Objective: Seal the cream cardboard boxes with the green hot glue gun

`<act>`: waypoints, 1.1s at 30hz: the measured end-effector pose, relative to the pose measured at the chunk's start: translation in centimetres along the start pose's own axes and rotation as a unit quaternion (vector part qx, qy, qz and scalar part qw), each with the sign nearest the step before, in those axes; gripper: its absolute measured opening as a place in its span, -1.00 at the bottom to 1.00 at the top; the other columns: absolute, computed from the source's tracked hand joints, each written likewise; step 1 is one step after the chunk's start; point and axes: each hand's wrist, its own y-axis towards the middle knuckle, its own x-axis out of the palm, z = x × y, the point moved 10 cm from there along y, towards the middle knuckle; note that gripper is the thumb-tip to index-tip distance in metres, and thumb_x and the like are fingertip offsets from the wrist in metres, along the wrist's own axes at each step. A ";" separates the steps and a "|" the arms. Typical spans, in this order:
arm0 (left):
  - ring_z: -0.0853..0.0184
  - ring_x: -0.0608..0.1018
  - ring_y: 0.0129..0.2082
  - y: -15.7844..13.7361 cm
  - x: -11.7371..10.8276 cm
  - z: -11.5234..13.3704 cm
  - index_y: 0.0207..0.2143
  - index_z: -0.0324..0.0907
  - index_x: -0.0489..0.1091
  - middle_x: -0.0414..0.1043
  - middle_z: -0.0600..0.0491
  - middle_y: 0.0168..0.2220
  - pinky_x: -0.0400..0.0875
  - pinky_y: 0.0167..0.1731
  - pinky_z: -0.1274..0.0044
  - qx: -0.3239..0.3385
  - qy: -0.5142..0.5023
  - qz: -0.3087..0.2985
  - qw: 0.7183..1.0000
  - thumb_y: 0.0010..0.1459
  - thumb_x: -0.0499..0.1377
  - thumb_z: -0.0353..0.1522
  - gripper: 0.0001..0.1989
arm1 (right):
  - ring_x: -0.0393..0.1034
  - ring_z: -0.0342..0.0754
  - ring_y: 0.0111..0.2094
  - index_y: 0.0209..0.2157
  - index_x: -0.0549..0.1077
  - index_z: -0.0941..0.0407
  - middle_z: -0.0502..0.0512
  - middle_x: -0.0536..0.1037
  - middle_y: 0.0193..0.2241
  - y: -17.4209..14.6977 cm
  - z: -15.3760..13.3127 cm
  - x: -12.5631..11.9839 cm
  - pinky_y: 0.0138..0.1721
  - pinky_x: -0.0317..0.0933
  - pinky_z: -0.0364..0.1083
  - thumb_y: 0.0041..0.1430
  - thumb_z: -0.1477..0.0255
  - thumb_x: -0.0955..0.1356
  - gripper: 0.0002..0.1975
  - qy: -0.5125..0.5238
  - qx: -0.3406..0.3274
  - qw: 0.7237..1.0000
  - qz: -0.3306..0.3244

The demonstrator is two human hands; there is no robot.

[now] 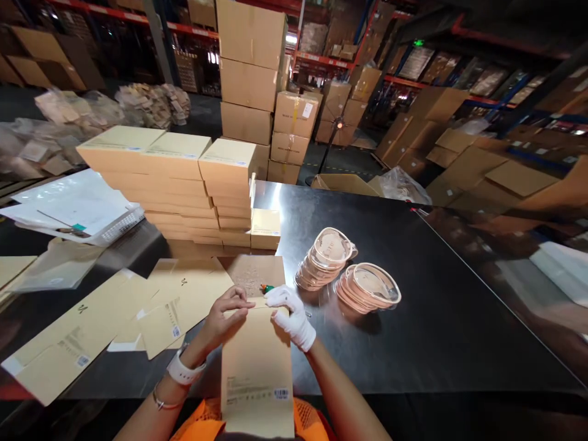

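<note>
A long cream cardboard box (257, 367), printed with small text and a barcode near its lower end, points toward my body. At its far edge, my bare left hand (229, 315) pinches the left side of the end flap with thumb and fingers. My right hand (291, 318), in a white glove, grips the right side of the same edge. Just beyond the fingers, a small green and orange item (266, 288) lies on a brown cardboard sheet (250, 269). Whether anything is inside the box is hidden.
Flat cream cartons (184, 294) lie at the left. Behind them stand stacked cream boxes (165, 184) and white papers (78, 202). Two stacks of clear round-rimmed packs (328, 251) stand right of my hands on the dark table (436, 306). Large brown cartons (250, 79) rise beyond.
</note>
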 end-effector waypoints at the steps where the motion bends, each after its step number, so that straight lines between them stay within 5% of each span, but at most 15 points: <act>1: 0.23 0.47 -0.28 0.2 0.4 -0.2 -0.51 -0.15 0.62 0.38 -0.02 -0.34 0.38 -0.18 0.41 -0.017 0.004 -0.002 1.000 0.10 0.26 0.00 -0.58 | 0.50 -0.02 -0.23 -0.32 0.55 0.06 0.08 0.57 -0.34 -0.2 0.0 -0.1 -0.14 0.40 0.00 0.18 0.34 0.39 -0.90 0.007 -0.008 1.000 0.004; 7: 0.24 0.49 -0.31 0.8 2.8 -0.5 -0.62 -0.14 0.56 0.43 -0.02 -0.39 0.40 -0.21 0.45 -0.026 0.001 -0.017 1.000 0.08 0.30 -0.03 -0.58 | 0.51 0.00 -0.23 -0.32 0.54 0.05 0.09 0.58 -0.34 -1.2 -0.9 -1.6 -0.14 0.39 0.02 0.19 0.36 0.37 -0.90 -0.007 -0.005 0.999 0.040; 12: 0.17 0.53 -0.23 4.3 2.8 3.9 -0.53 -0.07 0.65 0.50 -0.06 -0.37 0.41 -0.10 0.39 0.020 -0.042 -0.019 0.999 0.03 0.32 -0.01 -0.65 | 0.49 0.02 -0.13 -0.21 0.51 0.06 0.12 0.59 -0.18 1.9 -4.6 -4.9 -0.03 0.35 0.03 0.09 0.41 0.38 -0.81 -0.032 0.027 0.995 0.096; 15: 0.10 0.55 -0.15 7.0 3.6 5.7 -0.45 -0.08 0.68 0.57 -0.10 -0.25 0.39 -0.04 0.36 -0.012 -0.069 -0.030 0.997 -0.04 0.36 -0.03 -0.68 | 0.49 0.03 -0.14 -0.24 0.54 0.09 0.12 0.61 -0.20 4.4 -4.9 -7.2 0.00 0.33 0.03 0.02 0.40 0.39 -0.78 -0.042 0.114 0.984 0.126; 18: 0.06 0.55 -0.08 7.8 5.9 4.2 -0.42 -0.12 0.68 0.59 -0.13 -0.15 0.40 -0.03 0.37 -0.101 -0.090 -0.065 0.989 -0.13 0.39 -0.08 -0.67 | 0.47 -0.02 -0.30 -0.31 0.58 0.13 0.09 0.60 -0.34 3.8 -2.3 -8.6 -0.23 0.34 -0.04 -0.05 0.36 0.39 -0.77 -0.028 0.246 0.959 0.135; 22: 0.06 0.59 -0.18 5.7 9.3 -0.1 -0.38 -0.19 0.67 0.60 -0.18 -0.12 0.47 -0.23 0.40 -0.185 -0.097 -0.130 0.969 -0.11 0.36 -0.05 -0.60 | 0.25 -0.14 -0.57 -0.43 0.58 0.16 -0.02 0.46 -0.58 -1.7 2.7 -7.7 -0.57 0.09 -0.15 -0.14 0.33 0.40 -0.78 0.046 0.379 0.917 0.114; 27: 0.09 0.58 -0.12 3.6 10.6 -3.2 -0.34 -0.17 0.67 0.59 -0.14 -0.09 0.46 -0.17 0.42 -0.199 -0.066 -0.173 0.962 -0.05 0.35 -0.09 -0.64 | 0.30 -0.12 -0.50 -0.37 0.61 0.14 0.01 0.55 -0.47 -6.4 5.8 -6.7 -0.50 0.16 -0.14 -0.14 0.24 0.47 -0.70 0.101 0.384 0.912 0.101; 33: 0.08 0.57 -0.10 3.7 10.7 -3.9 -0.31 -0.13 0.67 0.62 -0.12 -0.15 0.46 -0.11 0.38 -0.191 -0.039 -0.206 0.959 -0.07 0.37 -0.04 -0.60 | 0.47 0.00 -0.28 -0.35 0.63 0.10 0.06 0.63 -0.31 -6.9 7.8 -6.2 -0.25 0.35 -0.06 -0.17 0.21 0.52 -0.67 0.122 0.360 0.921 0.079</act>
